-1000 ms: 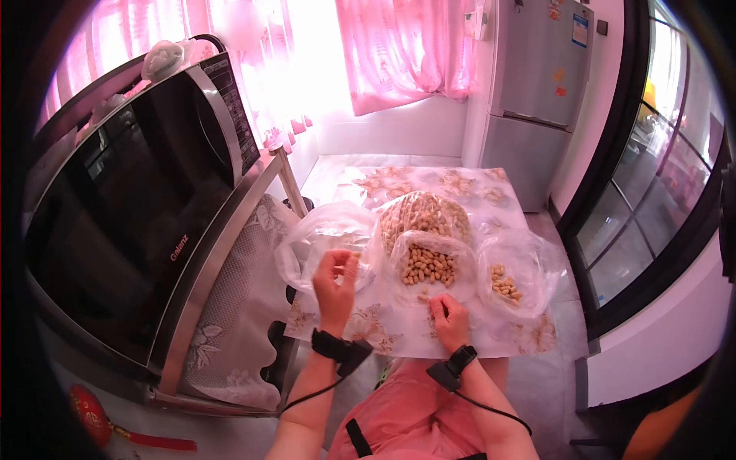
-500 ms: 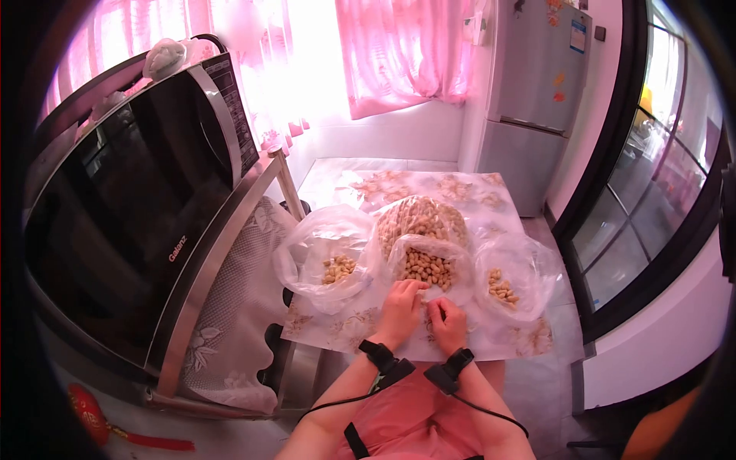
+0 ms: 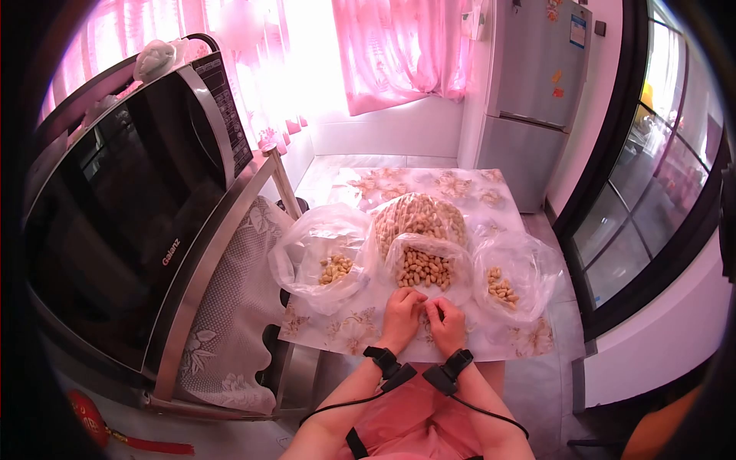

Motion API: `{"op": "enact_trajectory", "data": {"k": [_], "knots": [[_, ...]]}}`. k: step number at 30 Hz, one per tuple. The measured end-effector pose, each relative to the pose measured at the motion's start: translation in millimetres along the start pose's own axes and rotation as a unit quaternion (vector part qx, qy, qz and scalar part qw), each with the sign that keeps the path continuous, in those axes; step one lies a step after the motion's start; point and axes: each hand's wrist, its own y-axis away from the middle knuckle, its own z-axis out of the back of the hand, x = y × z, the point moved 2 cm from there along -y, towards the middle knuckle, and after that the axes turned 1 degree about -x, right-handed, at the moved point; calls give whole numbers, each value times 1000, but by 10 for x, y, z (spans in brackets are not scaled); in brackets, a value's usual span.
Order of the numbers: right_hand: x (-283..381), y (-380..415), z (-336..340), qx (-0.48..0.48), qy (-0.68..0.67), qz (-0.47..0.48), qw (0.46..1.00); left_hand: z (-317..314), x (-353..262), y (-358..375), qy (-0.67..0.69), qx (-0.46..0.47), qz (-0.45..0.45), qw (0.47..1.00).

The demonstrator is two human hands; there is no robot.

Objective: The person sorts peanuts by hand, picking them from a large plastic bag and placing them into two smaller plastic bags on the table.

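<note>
My left hand [image 3: 402, 320] and my right hand [image 3: 446, 326] meet fingertip to fingertip over the near part of the table, fingers bent and pinched. Whatever lies between the fingertips is too small to make out. Just beyond them a large clear plastic bag [image 3: 392, 208] bulges with unshelled peanuts [image 3: 424, 268], its mouth facing me. To the left, an opened plastic bag [image 3: 288, 268] holds a small heap of peanuts [image 3: 335, 269]. On the right, another opened bag [image 3: 533, 264] has a few peanuts [image 3: 502, 290] in it.
A flowered cloth [image 3: 353, 331] covers the table. A black microwave [image 3: 130, 207] stands close on the left on a metal rack [image 3: 218, 264]. Behind are pink curtains [image 3: 402, 54] and a grey fridge [image 3: 529, 92]. A dark-framed glass door [image 3: 652, 176] is at the right.
My left hand has drawn back slightly from the mouth of the big peanut bag, and its fingertips now meet those of my right hand. The bags have stayed put.
</note>
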Motion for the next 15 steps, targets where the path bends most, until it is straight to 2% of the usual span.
{"op": "enact_trajectory", "data": {"k": [5, 15], "knots": [[55, 9, 6, -2, 13, 3, 1000, 71, -30, 11, 12, 10, 35, 999], [23, 18, 4, 7, 8, 0, 1000, 51, -37, 24, -2, 11, 3, 1000]]}}
